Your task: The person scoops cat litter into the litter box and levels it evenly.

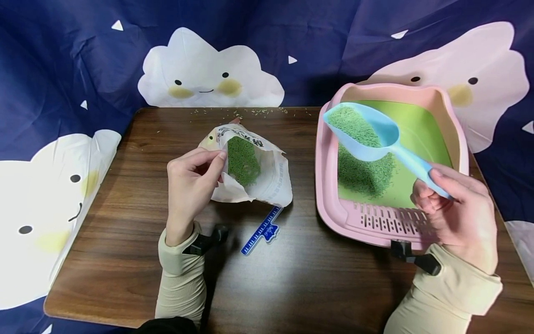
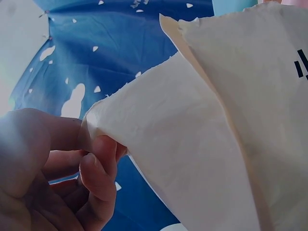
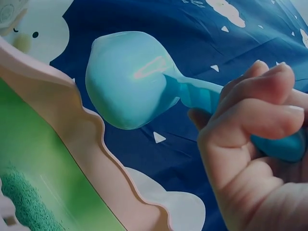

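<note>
Scoop [image 1: 377,152]: smooth pale-blue plastic; raised over the tray [image 1: 329,204]; right hand [image 1: 463,208] clamped round the handle, bowl near level, presumably so the green pellets [image 1: 354,125] stay in
Bag [image 1: 275,174]: white, paper-like, ragged-edged; on the surface [image 1: 125,222]; left hand [image 1: 192,183] pinches its rim, probably keeping the mouth wide; green pellets inside
Tray: rounded pink plastic; slotted ledge; green floor, green pellets heaped
Clip [image 1: 263,232]: flat, blue, stripe-printed; at the bag's near edge
Surface: dark wood grain
</note>
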`<action>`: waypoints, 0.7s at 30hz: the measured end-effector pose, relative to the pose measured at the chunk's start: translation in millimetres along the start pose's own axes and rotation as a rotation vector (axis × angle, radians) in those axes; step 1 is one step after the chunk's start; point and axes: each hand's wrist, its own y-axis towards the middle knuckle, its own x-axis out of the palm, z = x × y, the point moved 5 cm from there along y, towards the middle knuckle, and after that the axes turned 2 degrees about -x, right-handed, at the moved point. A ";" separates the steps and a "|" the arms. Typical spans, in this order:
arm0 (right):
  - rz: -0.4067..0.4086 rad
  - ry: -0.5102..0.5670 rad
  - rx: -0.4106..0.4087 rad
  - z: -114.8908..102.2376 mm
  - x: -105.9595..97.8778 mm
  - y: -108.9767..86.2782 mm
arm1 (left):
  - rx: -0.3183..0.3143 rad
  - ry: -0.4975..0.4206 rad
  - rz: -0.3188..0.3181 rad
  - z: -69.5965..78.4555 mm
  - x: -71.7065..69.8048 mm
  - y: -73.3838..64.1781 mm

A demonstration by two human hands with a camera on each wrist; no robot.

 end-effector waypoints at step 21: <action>0.108 0.125 -0.042 -6.4 -25.1 1.4 | -0.006 0.037 0.003 0.1 -0.9 -0.4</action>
